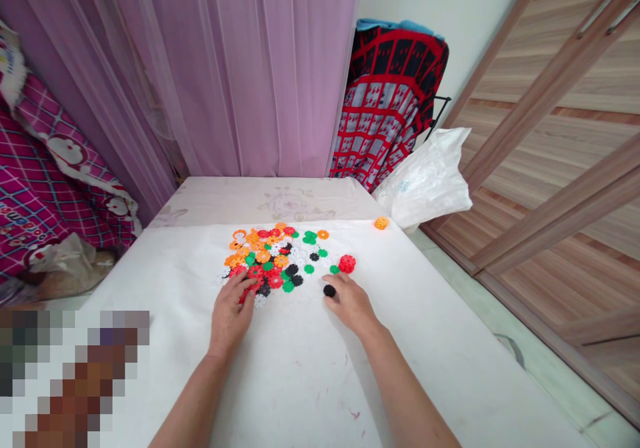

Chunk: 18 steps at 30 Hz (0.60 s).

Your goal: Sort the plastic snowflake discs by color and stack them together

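A loose pile of flower-edged plastic discs [263, 257] in orange, red, green, black and white lies on the white-covered table. At its near left edge is my left hand [234, 307], its fingers apart and touching red discs [256, 273]. My right hand [349, 303] is right of the pile, with thumb and fingers closed on a small black stack of discs [329, 291]. Just beyond that hand sits a red stack of discs [347, 263], with a green disc [335, 270] beside it. The palms of both hands are hidden.
An orange cluster of discs [381, 223] rests near the table's far right corner. Behind that edge is a white plastic bag [425, 181]. A purple curtain [250, 68] hangs beyond the table [290, 381], and wooden cabinet doors [560, 155] stand to the right.
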### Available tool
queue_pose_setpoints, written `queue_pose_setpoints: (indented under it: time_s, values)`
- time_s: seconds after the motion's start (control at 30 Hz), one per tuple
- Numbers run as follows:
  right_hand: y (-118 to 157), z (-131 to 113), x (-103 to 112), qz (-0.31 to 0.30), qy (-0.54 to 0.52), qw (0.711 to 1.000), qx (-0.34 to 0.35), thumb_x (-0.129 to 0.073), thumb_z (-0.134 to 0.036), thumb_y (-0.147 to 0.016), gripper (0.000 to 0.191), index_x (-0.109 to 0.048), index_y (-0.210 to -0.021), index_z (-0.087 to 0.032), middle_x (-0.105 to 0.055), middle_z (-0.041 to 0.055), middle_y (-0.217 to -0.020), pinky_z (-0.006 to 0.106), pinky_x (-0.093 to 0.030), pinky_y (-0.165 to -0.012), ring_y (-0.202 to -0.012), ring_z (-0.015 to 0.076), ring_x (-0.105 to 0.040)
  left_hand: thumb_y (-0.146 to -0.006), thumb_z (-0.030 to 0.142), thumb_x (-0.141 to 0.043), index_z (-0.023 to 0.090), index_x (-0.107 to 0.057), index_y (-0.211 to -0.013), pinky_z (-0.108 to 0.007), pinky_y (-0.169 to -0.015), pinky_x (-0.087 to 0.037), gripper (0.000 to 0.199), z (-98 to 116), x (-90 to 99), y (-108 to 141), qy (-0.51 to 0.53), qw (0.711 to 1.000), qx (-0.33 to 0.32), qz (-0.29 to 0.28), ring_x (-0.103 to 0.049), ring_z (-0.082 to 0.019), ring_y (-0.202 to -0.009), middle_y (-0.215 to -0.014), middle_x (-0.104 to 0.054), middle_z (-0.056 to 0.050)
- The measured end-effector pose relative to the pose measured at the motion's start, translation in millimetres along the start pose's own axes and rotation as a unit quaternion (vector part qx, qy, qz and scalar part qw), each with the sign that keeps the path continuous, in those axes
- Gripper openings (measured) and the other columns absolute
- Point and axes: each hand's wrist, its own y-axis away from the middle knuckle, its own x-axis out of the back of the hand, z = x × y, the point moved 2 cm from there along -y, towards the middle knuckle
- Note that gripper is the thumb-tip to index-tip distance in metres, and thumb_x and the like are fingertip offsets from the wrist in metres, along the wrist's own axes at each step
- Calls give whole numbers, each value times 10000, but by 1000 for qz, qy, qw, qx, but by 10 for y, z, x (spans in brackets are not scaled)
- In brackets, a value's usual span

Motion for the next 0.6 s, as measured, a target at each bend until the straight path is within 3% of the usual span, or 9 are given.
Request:
queue_pose_setpoints:
  time_s: [0.17, 0.3, 0.37, 0.47, 0.53, 0.6]
  values:
    - [-67, -43, 4, -40, 14, 999, 11, -569, -129, -790, 289, -701, -1000, -276, -660, 17, -1006, 237, -431, -840, -980, 167, -607, -892, 413, -475, 255, -723, -1036, -479, -1073, -441, 328, 7, 8, -7, 1, 1000, -2, -3, -582, -257, -1209, -1248, -669, -72]
    - [-57, -14, -5, -44, -2, 999, 11, -596, -157, -775, 308, -686, -1050, -265, -654, 21, -1021, 250, -438, -826, -970, 175, -611, -903, 410, -468, 253, -720, -1046, -487, -1064, -443, 330, 12, 7, -2, -3, 1000, -3, -6, -575, -260, -1219, -1264, -660, -78]
    - [-64, 64, 31, -24, -21, 999, 5, -599, -196, -791, 283, -676, -1056, -257, -652, 20, -1052, 257, -449, -815, -944, 171, -618, -905, 409, -467, 252, -721, -1039, -489, -1058, -447, 328, 11, 3, -2, -5, 1000, -4, -6, -578, -262, -1216, -1260, -662, -81]
    - [-162, 262, 184, 55, -22, 998, -12, -555, -206, -825, 249, -670, -1043, -236, -644, 34, -1108, 274, -453, -869, -990, 171, -610, -908, 404, -463, 248, -721, -1040, -493, -1062, -442, 329, 7, -6, -6, -9, 1000, -10, -8, -578, -265, -1218, -1262, -660, -86]
    - [-294, 401, 311, 79, 3, 997, -7, -573, -184, -799, 334, -655, -1120, -229, -611, 56, -1212, 294, -429, -953, -1110, 189, -574, -909, 402, -459, 250, -720, -1046, -499, -1068, -435, 332, 0, -11, -8, -14, 1000, -10, -12, -575, -269, -1222, -1264, -659, -87]
    - [-455, 508, 409, 32, 34, 999, 1, -631, -177, -750, 523, -593, -1268, -235, -519, 80, -1372, 306, -404, -1005, -1215, 211, -527, -909, 403, -455, 258, -720, -1056, -506, -1068, -432, 336, -7, -15, -8, -18, 1000, -6, -14, -572, -272, -1225, -1266, -659, -83]
